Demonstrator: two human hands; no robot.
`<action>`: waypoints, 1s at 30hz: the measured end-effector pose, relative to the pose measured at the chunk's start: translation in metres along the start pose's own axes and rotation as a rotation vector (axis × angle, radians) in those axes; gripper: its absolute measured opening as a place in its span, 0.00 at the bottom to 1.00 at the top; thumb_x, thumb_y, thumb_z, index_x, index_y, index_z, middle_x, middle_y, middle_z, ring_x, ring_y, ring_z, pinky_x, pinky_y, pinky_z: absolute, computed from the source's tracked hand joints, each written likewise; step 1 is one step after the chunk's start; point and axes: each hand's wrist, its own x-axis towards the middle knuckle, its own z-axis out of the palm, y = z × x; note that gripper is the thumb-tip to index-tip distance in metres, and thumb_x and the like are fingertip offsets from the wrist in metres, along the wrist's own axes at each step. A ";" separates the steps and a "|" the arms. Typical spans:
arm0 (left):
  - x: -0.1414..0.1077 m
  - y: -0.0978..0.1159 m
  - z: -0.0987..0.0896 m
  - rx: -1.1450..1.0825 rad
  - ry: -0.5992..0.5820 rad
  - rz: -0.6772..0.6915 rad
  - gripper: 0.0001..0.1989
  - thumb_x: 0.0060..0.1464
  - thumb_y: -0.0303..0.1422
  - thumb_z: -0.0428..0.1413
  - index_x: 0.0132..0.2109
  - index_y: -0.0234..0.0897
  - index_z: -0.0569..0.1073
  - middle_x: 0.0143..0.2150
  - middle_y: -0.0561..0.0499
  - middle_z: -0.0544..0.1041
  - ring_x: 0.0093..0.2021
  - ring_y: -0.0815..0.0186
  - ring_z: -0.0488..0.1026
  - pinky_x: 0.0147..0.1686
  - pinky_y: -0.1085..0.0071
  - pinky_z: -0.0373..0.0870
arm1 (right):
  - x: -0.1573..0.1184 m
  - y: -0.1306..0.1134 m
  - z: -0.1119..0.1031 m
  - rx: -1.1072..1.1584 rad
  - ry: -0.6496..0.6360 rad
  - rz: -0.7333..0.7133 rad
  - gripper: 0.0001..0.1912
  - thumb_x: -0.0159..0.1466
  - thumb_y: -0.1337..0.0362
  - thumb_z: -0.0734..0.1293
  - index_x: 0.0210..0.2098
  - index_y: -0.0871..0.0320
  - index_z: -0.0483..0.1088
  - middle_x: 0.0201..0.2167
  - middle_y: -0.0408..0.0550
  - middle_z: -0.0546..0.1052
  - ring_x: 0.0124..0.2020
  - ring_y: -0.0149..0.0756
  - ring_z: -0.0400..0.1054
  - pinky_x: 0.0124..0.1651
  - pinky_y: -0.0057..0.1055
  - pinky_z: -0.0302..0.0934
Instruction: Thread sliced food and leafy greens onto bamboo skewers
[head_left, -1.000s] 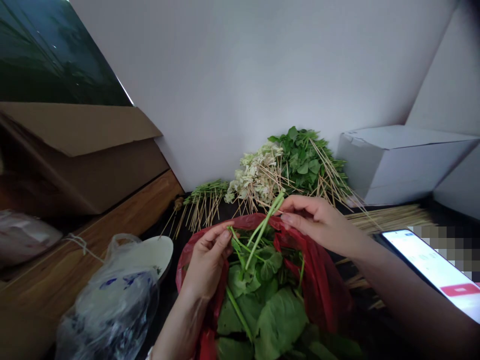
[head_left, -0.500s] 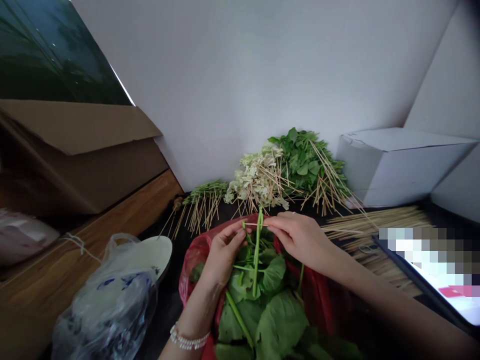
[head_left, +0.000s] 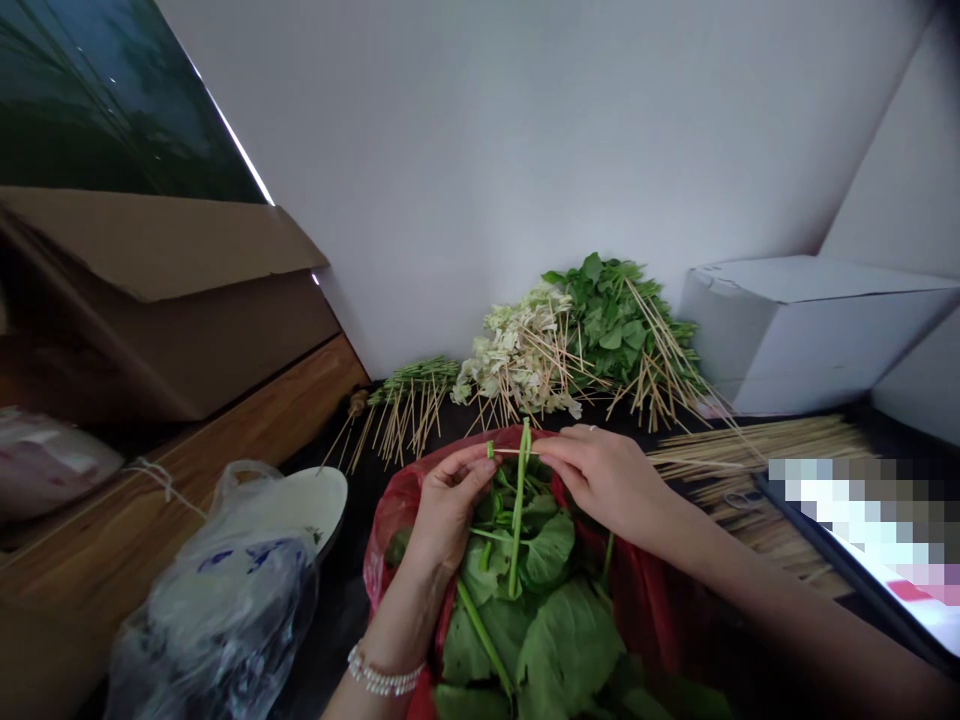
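A thin wooden skewer (head_left: 511,452) lies level between my hands, above a red plastic bag (head_left: 397,497) of leafy greens (head_left: 570,650). My left hand (head_left: 452,500) pinches a small green stem piece (head_left: 490,450) at the skewer's left end. My right hand (head_left: 600,475) is closed on the skewer from the right. From the skewer, close to my right fingertips, hangs a long green stem (head_left: 517,520) with its top folded over. Its lower end is over the leaves.
Skewered greens (head_left: 611,320), pale leafy skewers (head_left: 517,355) and green-tipped skewers (head_left: 420,385) line the wall. Bare skewers (head_left: 787,530) and a screen (head_left: 855,560) lie right, below a white box (head_left: 810,335). At left are a white bowl (head_left: 330,500), clear bag (head_left: 217,610) and cardboard box (head_left: 187,340).
The view has shifted slightly, moving the scene a little to the right. Both hands keep nearly the same pinch on the skewer and stem piece.
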 end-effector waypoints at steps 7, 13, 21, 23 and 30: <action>0.002 -0.003 -0.002 0.002 0.038 0.012 0.17 0.36 0.36 0.76 0.36 0.37 0.85 0.33 0.50 0.85 0.31 0.71 0.79 0.33 0.80 0.74 | -0.002 -0.002 0.003 -0.018 0.005 0.005 0.14 0.68 0.72 0.63 0.46 0.53 0.79 0.39 0.47 0.80 0.39 0.40 0.74 0.41 0.33 0.62; 0.001 -0.003 -0.002 -0.012 0.048 -0.002 0.18 0.33 0.37 0.77 0.34 0.36 0.85 0.31 0.51 0.85 0.30 0.72 0.78 0.32 0.80 0.74 | -0.002 -0.002 0.000 0.033 0.017 -0.003 0.13 0.68 0.72 0.64 0.42 0.52 0.79 0.39 0.45 0.80 0.38 0.39 0.74 0.40 0.32 0.62; 0.003 0.000 -0.001 -0.037 0.061 -0.023 0.19 0.31 0.37 0.77 0.34 0.37 0.85 0.30 0.50 0.85 0.30 0.73 0.78 0.31 0.82 0.73 | -0.002 -0.003 0.000 -0.015 0.010 -0.003 0.13 0.68 0.73 0.64 0.44 0.53 0.79 0.38 0.46 0.80 0.37 0.38 0.74 0.38 0.32 0.62; 0.003 0.000 -0.001 -0.035 0.061 -0.028 0.20 0.30 0.37 0.77 0.34 0.36 0.85 0.30 0.50 0.85 0.30 0.73 0.78 0.31 0.82 0.73 | -0.003 -0.003 0.001 -0.018 0.013 -0.003 0.13 0.68 0.73 0.64 0.43 0.53 0.79 0.38 0.46 0.80 0.37 0.39 0.74 0.38 0.32 0.62; 0.002 0.001 0.000 -0.026 0.061 -0.043 0.20 0.30 0.37 0.77 0.34 0.36 0.85 0.29 0.50 0.84 0.28 0.74 0.76 0.29 0.82 0.72 | -0.003 -0.003 0.004 -0.023 0.017 -0.009 0.14 0.68 0.73 0.64 0.46 0.53 0.78 0.40 0.46 0.80 0.39 0.39 0.74 0.40 0.33 0.63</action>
